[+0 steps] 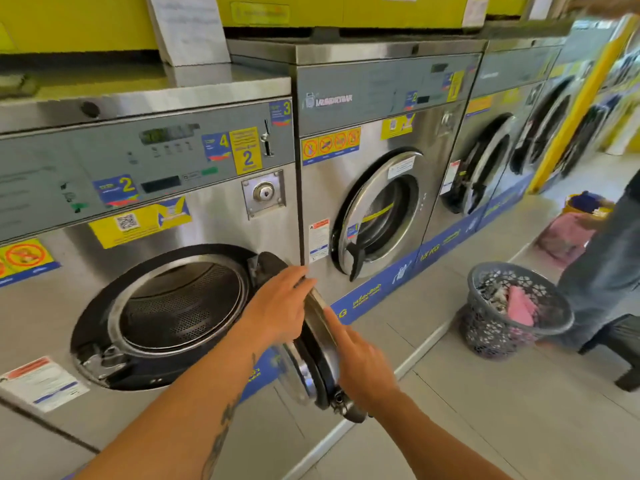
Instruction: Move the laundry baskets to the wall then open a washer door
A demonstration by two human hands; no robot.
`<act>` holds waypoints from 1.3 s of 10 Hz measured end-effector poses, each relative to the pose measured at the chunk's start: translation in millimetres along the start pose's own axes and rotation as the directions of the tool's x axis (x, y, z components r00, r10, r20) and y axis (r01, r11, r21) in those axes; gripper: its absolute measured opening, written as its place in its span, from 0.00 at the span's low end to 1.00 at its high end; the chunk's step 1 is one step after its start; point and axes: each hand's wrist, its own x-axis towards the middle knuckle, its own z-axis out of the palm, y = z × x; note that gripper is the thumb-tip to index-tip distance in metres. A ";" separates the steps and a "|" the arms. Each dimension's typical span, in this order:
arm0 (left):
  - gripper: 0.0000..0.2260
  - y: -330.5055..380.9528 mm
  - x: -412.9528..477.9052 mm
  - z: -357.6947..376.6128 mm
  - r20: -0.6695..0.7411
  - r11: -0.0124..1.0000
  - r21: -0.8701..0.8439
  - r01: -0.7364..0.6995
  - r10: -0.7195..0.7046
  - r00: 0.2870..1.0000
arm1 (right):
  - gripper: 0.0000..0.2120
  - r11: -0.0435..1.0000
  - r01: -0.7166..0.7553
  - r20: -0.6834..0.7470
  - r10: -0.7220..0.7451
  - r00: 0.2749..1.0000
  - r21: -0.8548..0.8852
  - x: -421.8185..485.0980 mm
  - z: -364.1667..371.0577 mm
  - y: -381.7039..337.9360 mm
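Note:
The nearest steel washer (214, 223) stands with its round door (318, 344) swung wide to the right, seen edge-on, and its perforated drum (180, 306) exposed. My left hand (277, 303) lies flat on the door's inner side near the top rim. My right hand (363, 358) grips the door's outer edge lower down. A dark grey lattice laundry basket (516, 313) with pink and grey clothes sits on the floor to the right, close to the raised plinth (415, 327). Farther right sits a pink basket (564, 237) topped with yellow and blue items.
Further washers (381, 202) line the wall to the right, their doors ajar. A person in grey trousers (602, 271) stands at the right edge beside the baskets, with a dark stool (620, 344) near them. A yellow pillar (581, 105) rises at far right.

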 end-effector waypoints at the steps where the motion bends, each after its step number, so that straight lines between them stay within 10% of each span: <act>1: 0.25 5.5 25.1 23.2 -0.038 0.998 -0.046 0.043 -0.045 0.998 | 0.42 0.996 -0.021 -0.077 0.014 0.997 -0.085 18.2 -20.2 50.0; 7: 0.34 35.5 148.1 18.6 0.251 0.930 -0.096 0.355 -0.322 0.913 | 0.57 0.987 -0.151 -0.086 0.146 0.986 -0.055 125.5 -45.1 129.3; 10: 0.31 45.1 92.1 -23.7 0.170 0.881 -0.113 0.460 -0.439 0.882 | 0.42 0.999 -0.020 -0.015 0.020 1.000 -0.042 118.0 -91.0 88.2; 13: 0.23 43.5 -74.2 -116.2 0.095 0.669 -0.036 0.742 -0.737 0.669 | 0.28 0.954 0.278 0.159 -0.259 0.953 -0.113 65.3 -135.3 -66.8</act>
